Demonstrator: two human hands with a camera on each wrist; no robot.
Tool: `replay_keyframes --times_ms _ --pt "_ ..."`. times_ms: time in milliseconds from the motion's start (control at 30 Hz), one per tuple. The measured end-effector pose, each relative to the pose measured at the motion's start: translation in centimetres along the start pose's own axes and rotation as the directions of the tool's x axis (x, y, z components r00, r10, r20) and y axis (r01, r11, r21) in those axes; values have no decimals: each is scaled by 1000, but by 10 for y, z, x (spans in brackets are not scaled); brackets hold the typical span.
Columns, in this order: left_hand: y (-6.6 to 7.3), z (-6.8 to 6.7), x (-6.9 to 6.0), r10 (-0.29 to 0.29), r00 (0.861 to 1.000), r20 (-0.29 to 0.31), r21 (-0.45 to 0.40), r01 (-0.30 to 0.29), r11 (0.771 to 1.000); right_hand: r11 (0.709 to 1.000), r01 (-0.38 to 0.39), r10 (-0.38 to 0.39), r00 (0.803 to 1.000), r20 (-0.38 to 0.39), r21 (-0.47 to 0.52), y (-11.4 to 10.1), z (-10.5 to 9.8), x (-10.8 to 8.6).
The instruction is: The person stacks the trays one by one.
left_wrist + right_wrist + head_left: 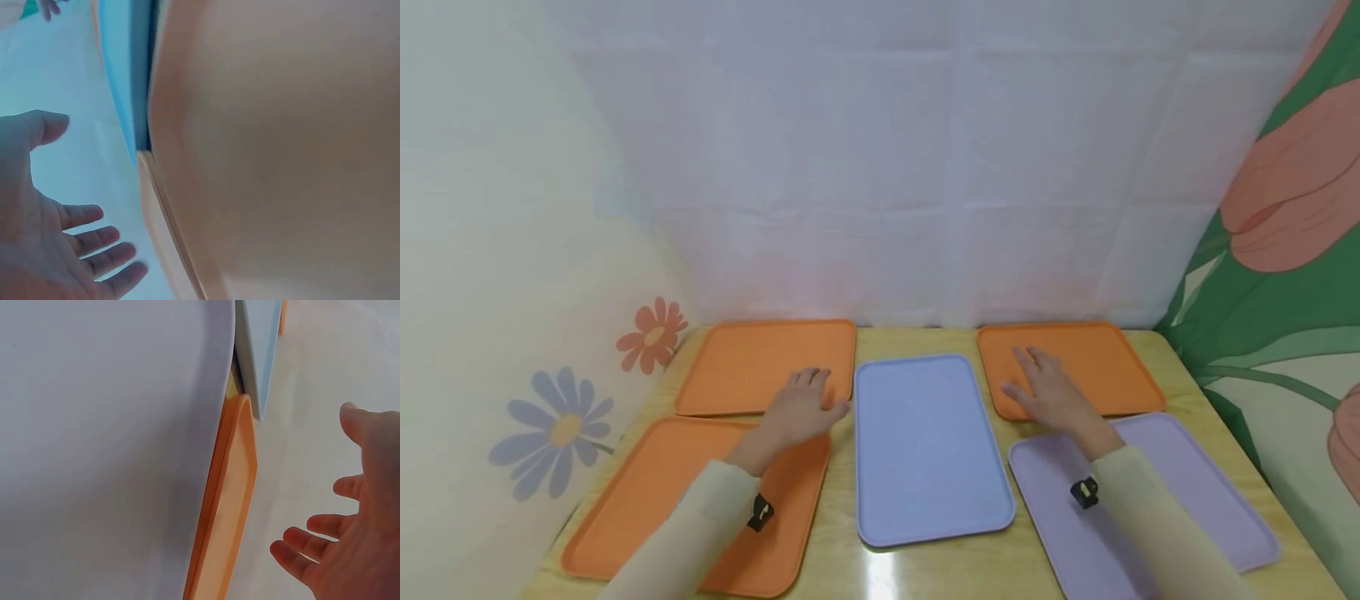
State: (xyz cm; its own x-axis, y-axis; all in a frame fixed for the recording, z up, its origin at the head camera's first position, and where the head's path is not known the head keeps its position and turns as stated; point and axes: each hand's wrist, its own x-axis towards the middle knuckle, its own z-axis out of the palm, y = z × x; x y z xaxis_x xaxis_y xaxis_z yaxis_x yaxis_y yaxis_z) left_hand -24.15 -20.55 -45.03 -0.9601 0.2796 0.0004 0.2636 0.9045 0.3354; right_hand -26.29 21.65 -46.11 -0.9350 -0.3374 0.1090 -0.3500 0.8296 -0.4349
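My left hand (801, 408) hovers over the two orange trays on the left, the back one (737, 358) and the front one (662, 467). Its fingers are spread and hold nothing, as the left wrist view of the hand (44, 237) also shows. On the other side, my right hand (1052, 396) is above the back right orange tray (1097, 358) and the near purple tray (1180, 467). Nothing lies in its palm (369, 531) in the right wrist view. Between the hands a light blue tray (928, 450) lies lengthwise. No objects show in the trays.
The trays lie on a pale wooden table (838, 550). A white cloth (910, 183) hangs behind its back edge. Flower-patterned panels stand at the left (497, 292) and right (1292, 317). Each wrist carries a small black device, the left one (761, 512) and the right one (1085, 492).
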Motion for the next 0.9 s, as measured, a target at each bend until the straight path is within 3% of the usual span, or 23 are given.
replay_keyframes --times_ms 200,433,733,900 --pt "15 0 -6 -44 997 61 -139 52 989 998 15 -15 1000 5 64 -8 7 2" --pt "26 5 -8 -106 988 111 -204 127 971 991 8 -10 1000 20 137 -14 13 5" --pt "35 8 -14 -76 989 123 -248 105 963 984 34 -40 999 30 174 -27 21 11" --pt "40 12 -17 -95 979 179 -282 144 949 980 40 -46 999 24 196 -30 28 14"
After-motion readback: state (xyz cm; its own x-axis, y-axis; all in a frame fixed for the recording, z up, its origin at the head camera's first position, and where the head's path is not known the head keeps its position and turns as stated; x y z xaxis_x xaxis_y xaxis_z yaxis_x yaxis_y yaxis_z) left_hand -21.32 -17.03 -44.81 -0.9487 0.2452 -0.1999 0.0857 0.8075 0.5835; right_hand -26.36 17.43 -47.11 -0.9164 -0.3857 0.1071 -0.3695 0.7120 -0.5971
